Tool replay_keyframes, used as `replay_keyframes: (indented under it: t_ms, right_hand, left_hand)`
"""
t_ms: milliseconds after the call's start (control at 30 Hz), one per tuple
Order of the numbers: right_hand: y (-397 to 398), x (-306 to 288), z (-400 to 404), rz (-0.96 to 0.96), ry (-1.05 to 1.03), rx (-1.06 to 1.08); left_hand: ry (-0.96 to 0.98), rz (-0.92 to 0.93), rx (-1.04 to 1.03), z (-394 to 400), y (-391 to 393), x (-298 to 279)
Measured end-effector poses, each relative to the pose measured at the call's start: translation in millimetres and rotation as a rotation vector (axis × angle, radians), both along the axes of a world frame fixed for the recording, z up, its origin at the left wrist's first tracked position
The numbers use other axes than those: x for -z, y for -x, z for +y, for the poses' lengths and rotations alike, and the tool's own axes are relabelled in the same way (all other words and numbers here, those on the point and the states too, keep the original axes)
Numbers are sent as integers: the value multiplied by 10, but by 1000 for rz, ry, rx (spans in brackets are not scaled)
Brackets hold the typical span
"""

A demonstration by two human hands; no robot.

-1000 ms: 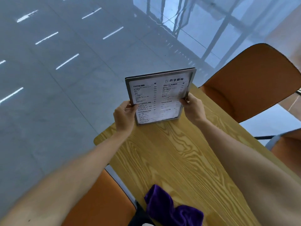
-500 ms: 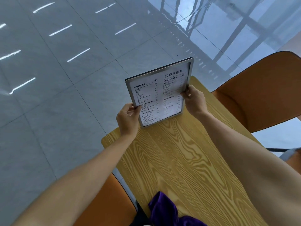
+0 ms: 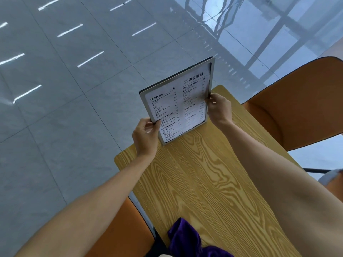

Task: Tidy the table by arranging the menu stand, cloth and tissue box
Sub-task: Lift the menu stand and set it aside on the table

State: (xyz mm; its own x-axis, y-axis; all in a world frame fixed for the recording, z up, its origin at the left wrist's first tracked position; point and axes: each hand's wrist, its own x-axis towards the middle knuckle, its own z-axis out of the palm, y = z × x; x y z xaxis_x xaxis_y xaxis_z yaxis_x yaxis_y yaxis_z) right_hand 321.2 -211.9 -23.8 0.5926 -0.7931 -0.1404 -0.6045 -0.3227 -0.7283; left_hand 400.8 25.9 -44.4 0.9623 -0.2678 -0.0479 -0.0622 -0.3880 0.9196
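The menu stand (image 3: 179, 102), a metal-framed sheet with printed drink lists, stands upright near the far end of the wooden table (image 3: 200, 182), its lower edge at the tabletop. My left hand (image 3: 145, 138) pinches its lower left edge. My right hand (image 3: 219, 108) grips its right edge. A crumpled purple cloth (image 3: 187, 240) lies at the near end of the table, partly cut off by the frame's bottom. No tissue box shows.
An orange chair (image 3: 297, 108) stands at the table's right side and another orange chair (image 3: 118, 230) at its left, close to my left arm. Glossy grey floor tiles (image 3: 65, 108) surround the table's far end.
The menu stand, held in both hands, has turned slightly and sits lower at the table's far end. The view has tilted, so less of the purple cloth shows.
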Motion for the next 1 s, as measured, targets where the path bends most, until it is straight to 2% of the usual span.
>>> replay_keyframes:
  t_ms: [233,333,467,633,700,867,1000]
  right_hand:
    - [173,-79,132,-1,-123,-95]
    - [297,-94,197,84,-104,-146]
    - [542,-159,314,189,-29,-233]
    - [947,-181,478,327,28,-279]
    - [1131,-219,551,361,64,-275]
    - [1629,-303,715,414,120,-258]
    - [2068,-421,865,454,144,-232]
  left_hand:
    - [-74,-1,24,-22,37,-33]
    - [-146,25,102,-22,77,-32]
    - [-392,62,216,-27,240,-65]
    - [-707,188,474,-51,534,-162]
    - [-801,135,595,-90,674,-253]
    - [-789,-162,766,-171,1001,-518]
    - [-788,-262,873,-168,1328,-673]
